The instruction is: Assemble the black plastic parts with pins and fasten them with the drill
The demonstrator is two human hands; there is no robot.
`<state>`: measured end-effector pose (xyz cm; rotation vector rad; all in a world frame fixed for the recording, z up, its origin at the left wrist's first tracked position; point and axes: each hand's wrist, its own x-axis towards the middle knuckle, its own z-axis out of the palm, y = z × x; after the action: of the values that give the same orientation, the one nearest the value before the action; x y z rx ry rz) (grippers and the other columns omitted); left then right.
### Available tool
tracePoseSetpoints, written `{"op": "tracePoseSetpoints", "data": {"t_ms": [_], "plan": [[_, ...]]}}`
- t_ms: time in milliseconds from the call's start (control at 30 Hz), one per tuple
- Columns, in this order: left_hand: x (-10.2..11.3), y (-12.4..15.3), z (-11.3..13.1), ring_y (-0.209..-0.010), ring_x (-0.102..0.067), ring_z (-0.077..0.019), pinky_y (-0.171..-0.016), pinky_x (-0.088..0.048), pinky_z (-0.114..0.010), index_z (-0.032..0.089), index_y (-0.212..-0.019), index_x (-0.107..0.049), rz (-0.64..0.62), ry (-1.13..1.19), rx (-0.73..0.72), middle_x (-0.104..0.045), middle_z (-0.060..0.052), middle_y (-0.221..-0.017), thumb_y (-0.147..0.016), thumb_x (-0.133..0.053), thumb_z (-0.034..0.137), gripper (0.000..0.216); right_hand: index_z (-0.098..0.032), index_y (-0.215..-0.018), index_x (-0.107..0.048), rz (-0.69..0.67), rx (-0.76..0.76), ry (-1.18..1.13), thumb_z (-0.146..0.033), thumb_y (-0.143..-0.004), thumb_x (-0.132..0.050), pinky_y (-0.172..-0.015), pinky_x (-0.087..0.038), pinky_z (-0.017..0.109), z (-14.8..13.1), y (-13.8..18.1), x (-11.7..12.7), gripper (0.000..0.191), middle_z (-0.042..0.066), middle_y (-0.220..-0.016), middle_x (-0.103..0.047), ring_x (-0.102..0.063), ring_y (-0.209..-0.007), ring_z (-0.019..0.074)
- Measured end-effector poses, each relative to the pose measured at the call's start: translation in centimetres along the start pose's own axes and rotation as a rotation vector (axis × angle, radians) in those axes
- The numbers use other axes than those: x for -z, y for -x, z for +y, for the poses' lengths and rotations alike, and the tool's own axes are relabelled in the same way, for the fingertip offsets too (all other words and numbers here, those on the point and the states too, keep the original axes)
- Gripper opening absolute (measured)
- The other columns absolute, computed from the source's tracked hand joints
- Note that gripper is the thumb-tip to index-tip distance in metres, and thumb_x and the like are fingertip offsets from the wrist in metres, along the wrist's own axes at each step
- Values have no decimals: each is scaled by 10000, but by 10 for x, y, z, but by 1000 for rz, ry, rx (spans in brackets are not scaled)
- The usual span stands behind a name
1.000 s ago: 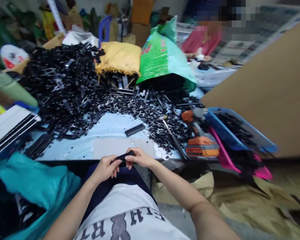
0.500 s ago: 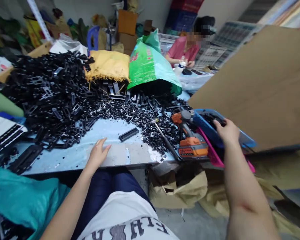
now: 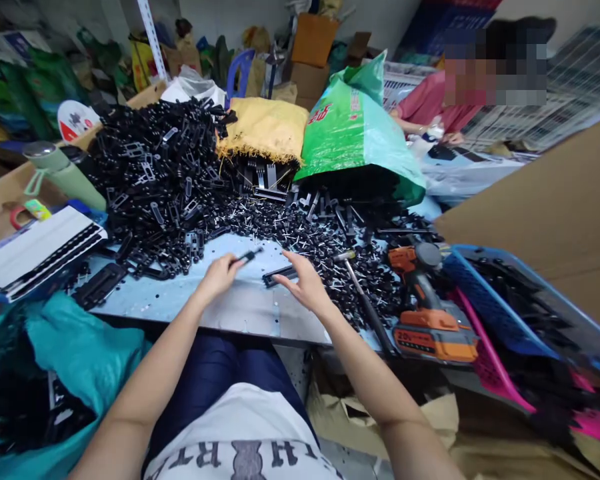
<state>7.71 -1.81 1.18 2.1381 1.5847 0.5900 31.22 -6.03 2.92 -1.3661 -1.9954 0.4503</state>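
Note:
My left hand (image 3: pixel 217 277) is closed on a slim black plastic part (image 3: pixel 250 255), which sticks out to the right past the fingertips above the light-blue tabletop. Opposite it, my right hand (image 3: pixel 306 283) has thumb and fingers spread, with nothing seen in its grasp. Just beyond that thumb, a long black plastic piece (image 3: pixel 271 277) lies on the table, partly covered by the hand. A heap of small black parts with metal pins (image 3: pixel 300 227) spreads behind both hands. To the right lie a hammer (image 3: pixel 364 293) and an orange cordless drill (image 3: pixel 433 313).
Black plastic parts (image 3: pixel 150 193) are piled at the back left. A yellow sack (image 3: pixel 265 127) and a green bag (image 3: pixel 355 140) stand behind. Blue basket (image 3: pixel 520 267) and pink basket (image 3: pixel 495 373) sit at right. Across the table, a person in pink (image 3: pixel 425 100) works.
My right hand has come from the blue basket to the middle of the table. My left hand, empty before, has moved right and now holds a slim black part. The view has turned left.

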Motion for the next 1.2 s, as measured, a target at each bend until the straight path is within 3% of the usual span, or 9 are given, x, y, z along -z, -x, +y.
{"op": "tracePoseSetpoints", "data": {"t_ms": [100, 167, 233, 367, 633, 833, 1000, 1100, 1200], "plan": [[-4, 44, 16, -654, -546, -108, -629, -397, -201, 174, -801, -597, -156, 220, -155, -618, 9, -718, -889, -458, 340, 234, -136, -886, -634, -400, -106, -343, -555, -841, -465, -636, -467, 272, -13, -1, -20, 455, 50, -733, -641, -579, -664, 147], [-5, 66, 21, -650, -545, -111, -627, -393, -208, 174, -781, -586, -121, 322, -151, -613, 3, -715, -895, -435, 327, 244, -125, -781, -622, -585, -181, -552, -611, -832, -421, -545, -432, 240, -22, 7, -27, 528, 18, -588, -588, -543, -549, 122], [-7, 81, 22, -628, -536, -116, -618, -386, -218, 172, -761, -575, -2, 322, -72, -597, -2, -686, -892, -428, 331, 253, -126, -863, -612, -637, -289, -717, -655, -816, -396, -514, -422, 230, -30, 19, -31, 573, 11, -595, -595, -546, -520, 116], [-10, 92, 22, -577, -501, -117, -596, -367, -232, 174, -702, -560, 134, 286, 25, -549, 3, -611, -886, -410, 379, 313, -131, -760, -601, -628, -367, -651, -611, -802, -480, -484, -374, 200, -43, 42, -38, 497, -23, -501, -534, -485, -451, 84], [-8, 103, 18, -486, -410, -92, -482, -331, -215, 171, -549, -463, -49, 588, 136, -413, 27, -489, -857, -404, 501, 455, -145, -718, -552, -506, -326, -774, -534, -879, -415, -464, -326, 188, -53, 66, -55, 442, -59, -438, -451, -387, -405, 56], [-22, 108, 19, -468, -472, -86, -424, -361, -197, 170, -920, -544, 49, 1074, 261, -515, 23, -629, -745, -568, 555, 423, -175, -677, -489, -412, -433, -947, -618, -841, -392, -360, -270, 193, -62, 61, -69, 482, -57, -406, -458, -350, -320, 58], [-18, 106, 22, -520, -501, -95, -517, -426, -212, 184, -849, -546, 281, 780, 266, -538, 18, -631, -796, -555, 454, 276, -184, -675, -497, -298, -428, -713, -543, -844, -469, -386, -308, 192, -71, 52, -76, 398, -58, -412, -473, -400, -336, 65], [-14, 110, 22, -476, -489, -107, -498, -410, -225, 195, -812, -549, 235, 599, 240, -513, 35, -538, -783, -572, 440, 248, -190, -630, -461, -232, -407, -554, -510, -852, -478, -446, -354, 191, -68, 56, -73, 390, -49, -441, -494, -448, -383, 68], [-15, 116, 26, -419, -461, -105, -463, -394, -229, 201, -766, -552, 138, 688, 185, -493, 45, -466, -775, -572, 456, 255, -191, -601, -422, -271, -352, -608, -514, -850, -473, -446, -361, 189, -61, 63, -63, 411, -40, -467, -511, -458, -399, 66]]}}
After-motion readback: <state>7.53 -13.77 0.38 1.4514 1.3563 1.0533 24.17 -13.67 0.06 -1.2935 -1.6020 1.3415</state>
